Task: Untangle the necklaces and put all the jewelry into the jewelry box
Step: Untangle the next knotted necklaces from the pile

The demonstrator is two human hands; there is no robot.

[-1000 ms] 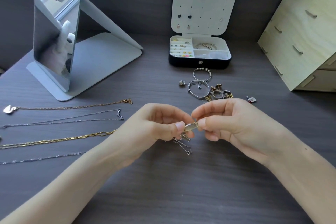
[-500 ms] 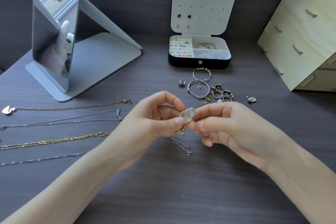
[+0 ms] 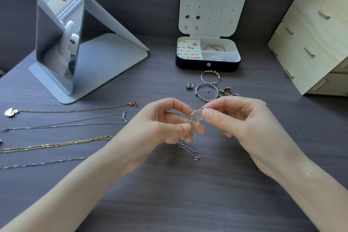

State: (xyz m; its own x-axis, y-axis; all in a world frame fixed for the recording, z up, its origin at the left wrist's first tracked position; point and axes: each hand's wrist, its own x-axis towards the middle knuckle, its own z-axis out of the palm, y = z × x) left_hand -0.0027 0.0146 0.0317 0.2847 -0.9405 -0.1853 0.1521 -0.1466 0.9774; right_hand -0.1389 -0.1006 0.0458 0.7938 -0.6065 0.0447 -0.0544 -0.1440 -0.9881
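Note:
Both hands hold a small tangle of chain with a pale pendant (image 3: 195, 116) above the table's middle. My right hand (image 3: 239, 124) pinches the pendant's top between thumb and forefinger. My left hand (image 3: 160, 124) pinches the chain just below it, and a loose silver chain end (image 3: 190, 151) trails onto the table. Several necklaces lie stretched out at the left: a rose-gold one with a swan pendant (image 3: 11, 112), a thin silver one (image 3: 66, 123), a gold twisted one (image 3: 56, 144) and another silver one (image 3: 43, 163). The open jewelry box (image 3: 208, 66) stands at the back.
Bracelets (image 3: 207, 90), a small charm (image 3: 189, 85) and earrings (image 3: 225, 91) lie loose between the box and my hands. A standing mirror (image 3: 60, 43) occupies the back left. A wooden drawer unit (image 3: 312, 39) stands at the right. The table is dark wood grain.
My hands have lifted the tangle a little and turned it, so the pale pendant now shows between my fingertips. My right hand's pinch has shifted to the pendant's top.

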